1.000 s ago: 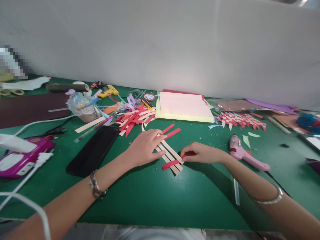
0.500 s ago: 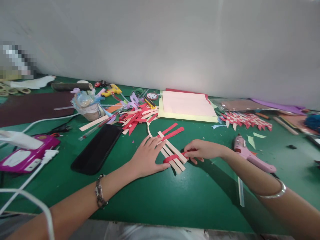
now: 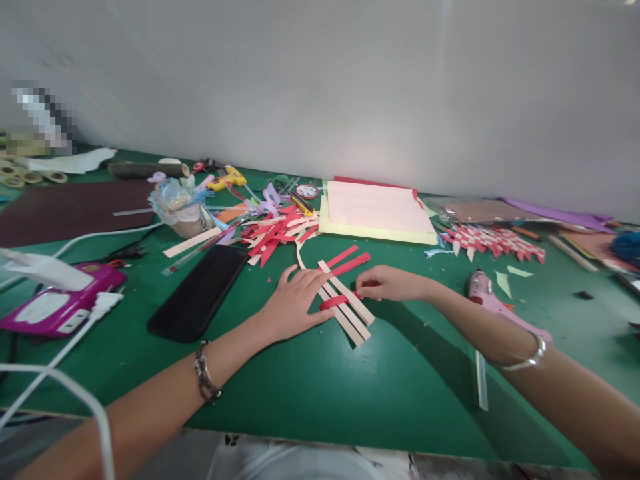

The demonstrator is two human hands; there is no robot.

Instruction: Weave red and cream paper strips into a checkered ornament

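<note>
Several pale paper strips lie slantwise side by side on the green table, interlaced with red strips at their upper end. A looped red paper strip crosses the pale ones lower down. My left hand rests flat at the left of this weave, fingers spread over its upper part and thumb beside the red loop. At the right side, my right hand pinches the end of the looped red strip between thumb and fingertips. Its other fingers are curled.
A pink glue gun lies to the right, and a black phone to the left. Behind are a heap of cut strips, paper sheets and a red-and-white woven piece. A purple power strip with white cables occupies the left.
My right hand has moved up and slightly left with the red strip's end. The red loop now sits a little higher across the pale strips. My left hand stays nearly in place.
</note>
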